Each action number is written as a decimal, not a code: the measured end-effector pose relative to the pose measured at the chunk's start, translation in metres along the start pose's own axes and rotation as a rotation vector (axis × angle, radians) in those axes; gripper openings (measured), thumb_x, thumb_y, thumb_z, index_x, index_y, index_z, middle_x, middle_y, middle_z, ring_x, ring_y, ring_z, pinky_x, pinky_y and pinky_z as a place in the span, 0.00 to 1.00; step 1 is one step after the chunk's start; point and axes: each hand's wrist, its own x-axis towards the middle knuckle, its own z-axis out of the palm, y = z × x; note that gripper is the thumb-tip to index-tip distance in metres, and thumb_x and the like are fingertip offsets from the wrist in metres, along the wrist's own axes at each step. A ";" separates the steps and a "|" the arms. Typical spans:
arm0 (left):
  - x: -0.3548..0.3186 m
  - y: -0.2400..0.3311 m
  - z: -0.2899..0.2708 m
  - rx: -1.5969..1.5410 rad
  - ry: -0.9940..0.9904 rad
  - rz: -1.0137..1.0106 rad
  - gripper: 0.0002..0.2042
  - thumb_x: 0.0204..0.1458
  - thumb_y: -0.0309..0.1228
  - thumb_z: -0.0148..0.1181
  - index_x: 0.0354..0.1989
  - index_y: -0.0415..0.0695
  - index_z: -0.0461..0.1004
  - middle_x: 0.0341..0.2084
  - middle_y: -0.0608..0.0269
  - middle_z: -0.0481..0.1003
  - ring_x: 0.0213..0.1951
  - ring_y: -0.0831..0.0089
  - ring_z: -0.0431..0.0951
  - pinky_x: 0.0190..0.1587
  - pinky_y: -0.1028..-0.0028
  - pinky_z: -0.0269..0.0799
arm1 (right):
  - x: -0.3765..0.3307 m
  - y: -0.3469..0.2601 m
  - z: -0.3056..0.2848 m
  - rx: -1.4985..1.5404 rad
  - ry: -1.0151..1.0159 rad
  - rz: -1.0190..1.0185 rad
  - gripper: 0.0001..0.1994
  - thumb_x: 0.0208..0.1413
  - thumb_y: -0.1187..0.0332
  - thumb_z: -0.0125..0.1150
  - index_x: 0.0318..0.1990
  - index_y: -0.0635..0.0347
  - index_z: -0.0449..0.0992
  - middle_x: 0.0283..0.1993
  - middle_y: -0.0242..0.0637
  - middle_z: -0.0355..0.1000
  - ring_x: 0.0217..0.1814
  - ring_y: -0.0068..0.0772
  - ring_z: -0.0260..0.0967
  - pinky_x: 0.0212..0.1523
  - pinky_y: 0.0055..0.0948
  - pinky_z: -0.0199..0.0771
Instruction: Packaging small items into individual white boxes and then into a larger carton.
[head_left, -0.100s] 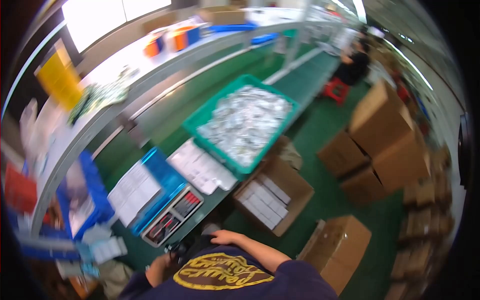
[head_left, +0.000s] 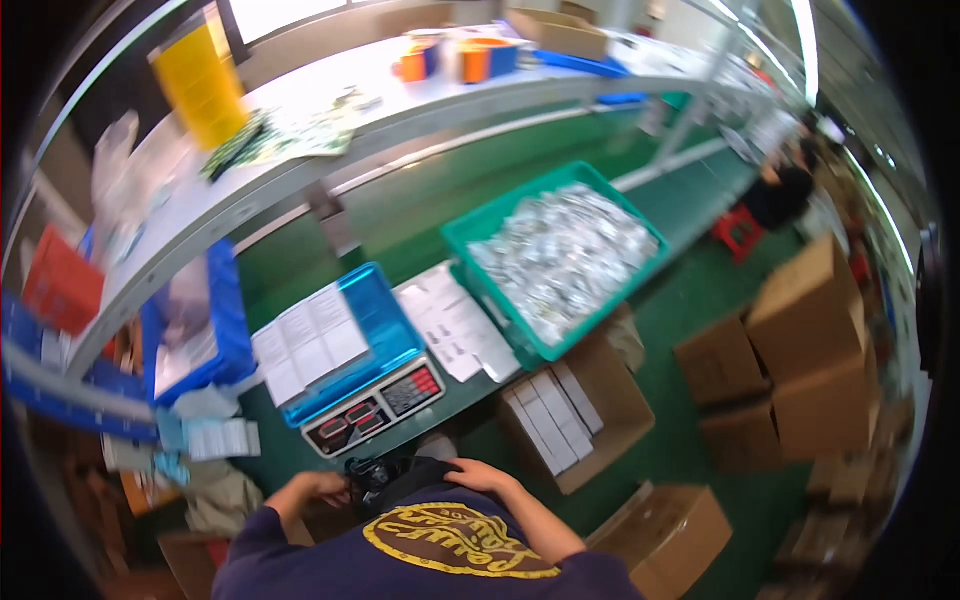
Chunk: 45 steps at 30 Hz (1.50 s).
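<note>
Black pouch-like item point(head_left: 418, 474), one, lay at the wearer's waist near the digital scale point(head_left: 375, 408), right hand point(head_left: 478, 474) at its edge, left hand point(head_left: 322, 487) beside it, both grips impossible to tell; steady two-handed support appeared soundest.

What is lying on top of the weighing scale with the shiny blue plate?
White paper sheets lie across the left part of the shiny blue plate; its right part shows bare. What is beneath the sheets is covered and cannot be seen.
</note>
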 end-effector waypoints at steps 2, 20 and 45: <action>-0.133 0.129 -0.047 0.725 -0.082 -0.145 0.17 0.60 0.36 0.46 0.53 0.45 0.75 0.42 0.54 0.79 0.41 0.62 0.78 0.48 0.63 0.72 | -0.002 -0.021 -0.002 0.097 0.088 0.063 0.30 0.60 0.51 0.55 0.62 0.63 0.66 0.59 0.49 0.70 0.62 0.42 0.66 0.61 0.32 0.65; -0.127 0.272 -0.495 -0.264 1.241 0.548 0.66 0.30 0.36 0.82 0.71 0.39 0.32 0.67 0.46 0.53 0.64 0.57 0.62 0.61 0.64 0.66 | 0.127 -0.085 -0.367 -0.333 1.069 -0.148 0.23 0.48 0.70 0.58 0.56 0.58 0.72 0.53 0.48 0.73 0.50 0.45 0.74 0.49 0.36 0.74; -0.220 0.420 -0.224 0.280 1.442 1.187 0.41 0.33 0.28 0.74 0.60 0.40 0.59 0.52 0.51 0.68 0.56 0.58 0.68 0.59 0.64 0.62 | 0.079 -0.111 -0.288 0.005 1.455 -0.156 0.11 0.54 0.65 0.60 0.40 0.58 0.67 0.34 0.44 0.71 0.36 0.46 0.72 0.35 0.39 0.72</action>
